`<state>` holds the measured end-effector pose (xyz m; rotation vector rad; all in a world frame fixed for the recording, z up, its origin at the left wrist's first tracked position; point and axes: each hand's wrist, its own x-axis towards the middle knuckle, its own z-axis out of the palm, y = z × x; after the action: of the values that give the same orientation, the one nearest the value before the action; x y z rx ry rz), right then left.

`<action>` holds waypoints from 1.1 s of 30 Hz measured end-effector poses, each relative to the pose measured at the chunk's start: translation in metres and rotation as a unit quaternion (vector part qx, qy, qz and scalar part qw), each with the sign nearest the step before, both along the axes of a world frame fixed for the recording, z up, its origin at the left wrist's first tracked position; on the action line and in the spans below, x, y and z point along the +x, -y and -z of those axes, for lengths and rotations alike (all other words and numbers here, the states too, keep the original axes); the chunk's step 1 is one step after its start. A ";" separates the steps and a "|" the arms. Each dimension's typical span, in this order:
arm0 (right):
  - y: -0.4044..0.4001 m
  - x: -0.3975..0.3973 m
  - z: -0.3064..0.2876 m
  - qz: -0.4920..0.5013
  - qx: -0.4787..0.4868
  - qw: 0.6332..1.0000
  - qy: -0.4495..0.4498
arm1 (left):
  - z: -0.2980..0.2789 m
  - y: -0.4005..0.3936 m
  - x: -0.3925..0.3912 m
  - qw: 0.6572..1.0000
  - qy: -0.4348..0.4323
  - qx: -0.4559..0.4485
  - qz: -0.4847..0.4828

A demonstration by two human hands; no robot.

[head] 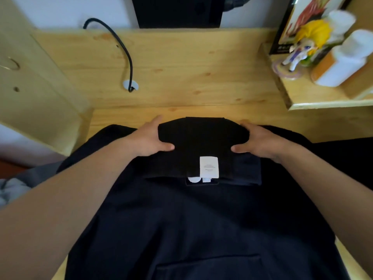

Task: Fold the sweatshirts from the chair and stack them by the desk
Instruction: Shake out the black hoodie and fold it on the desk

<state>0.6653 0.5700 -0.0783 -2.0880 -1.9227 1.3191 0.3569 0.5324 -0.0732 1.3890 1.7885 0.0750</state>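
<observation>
i see left hand (148, 138) and right hand (260, 141) gripping folded hood of soft dark navy sweatshirt (201, 215) on wooden desk (181, 77); limp, light, i judge; hold at folded edges.

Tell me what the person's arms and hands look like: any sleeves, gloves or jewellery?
Both forearms are bare up to the picture's edge, with no sleeve in view. The left hand and right hand wear no gloves, and no rings, watch or bracelet show. Some fingers are hidden behind dark cloth, so rings there cannot be ruled out.
</observation>
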 end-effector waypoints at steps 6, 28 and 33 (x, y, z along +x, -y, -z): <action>0.013 0.009 -0.007 0.047 -0.012 0.999 -0.022 | -0.002 0.025 0.001 0.996 0.015 -0.002 -0.083; 0.126 0.098 0.024 -0.300 0.355 0.877 0.119 | 0.035 0.169 -0.052 0.920 -0.058 0.340 0.189; 0.136 0.068 0.021 0.199 0.110 0.973 -0.032 | 0.021 0.153 -0.013 0.949 0.150 0.070 -0.268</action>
<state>0.7332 0.4339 -0.0989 -2.1369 -1.4440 1.0228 0.3436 0.3796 -0.0937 0.8868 1.8731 0.6764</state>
